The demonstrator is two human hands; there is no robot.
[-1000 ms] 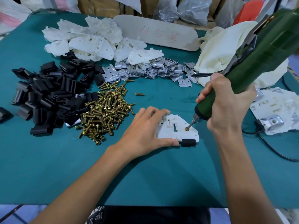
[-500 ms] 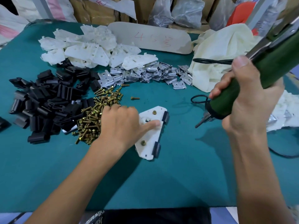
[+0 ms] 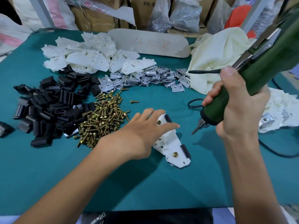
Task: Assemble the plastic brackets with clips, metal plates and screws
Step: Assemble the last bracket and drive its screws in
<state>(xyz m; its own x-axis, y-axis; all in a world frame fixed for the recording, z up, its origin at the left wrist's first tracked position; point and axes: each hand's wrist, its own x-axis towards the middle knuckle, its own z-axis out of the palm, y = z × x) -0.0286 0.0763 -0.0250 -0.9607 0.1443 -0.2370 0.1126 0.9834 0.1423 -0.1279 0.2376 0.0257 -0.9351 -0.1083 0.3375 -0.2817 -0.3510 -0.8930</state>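
A white plastic bracket (image 3: 171, 143) lies on the green table (image 3: 145, 183) with two black clips on its right edge and two brass screws in it. My left hand (image 3: 142, 131) rests flat on its left part, fingers spread and straight. My right hand (image 3: 237, 107) grips a green electric screwdriver (image 3: 252, 78), its bit hanging just right of the bracket and above the table. Loose brass screws (image 3: 103, 120), black clips (image 3: 48, 104), metal plates (image 3: 145, 76) and white brackets (image 3: 90, 55) lie in heaps at the left and back.
A cream cloth (image 3: 215, 54) bunches at the back right. Finished brackets (image 3: 279, 110) sit at the right edge beside a black cable (image 3: 275, 151). A beige board (image 3: 150, 42) stands at the back, with boxes and bags behind it.
The screwdriver lifted off the screw and drew back to the right. My left hand turned the bracket so its clips face right and now lies flat on it.
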